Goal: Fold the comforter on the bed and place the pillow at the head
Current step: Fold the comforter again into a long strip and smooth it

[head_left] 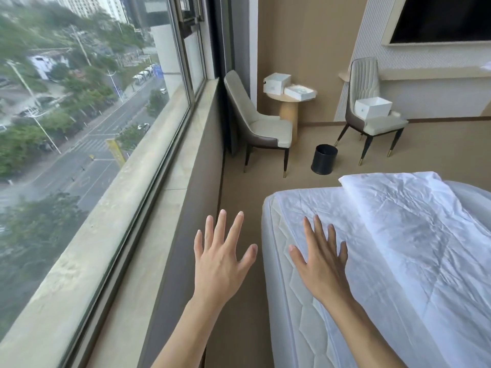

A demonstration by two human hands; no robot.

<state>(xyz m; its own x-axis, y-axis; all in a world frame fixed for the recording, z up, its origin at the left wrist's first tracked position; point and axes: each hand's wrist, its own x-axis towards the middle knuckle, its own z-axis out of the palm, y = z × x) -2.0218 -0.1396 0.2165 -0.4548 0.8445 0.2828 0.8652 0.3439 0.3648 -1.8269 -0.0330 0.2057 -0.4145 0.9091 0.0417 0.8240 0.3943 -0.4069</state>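
Bed (292, 301) fills the lower right, the folded white comforter (414, 235) lying along it. Both forearms reach forward. Right hand (322, 264) is over the sheet by the mattress edge, its grip spread flat and empty; contact is unclear. Left hand (221, 257) hovers above the floor, fingers splayed apart, holding nothing.

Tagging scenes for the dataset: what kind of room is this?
Most likely a hotel room, high up. A bed with a white comforter, two matching chairs at a small round table, a wall-mounted TV, and a window overlooking city streets.
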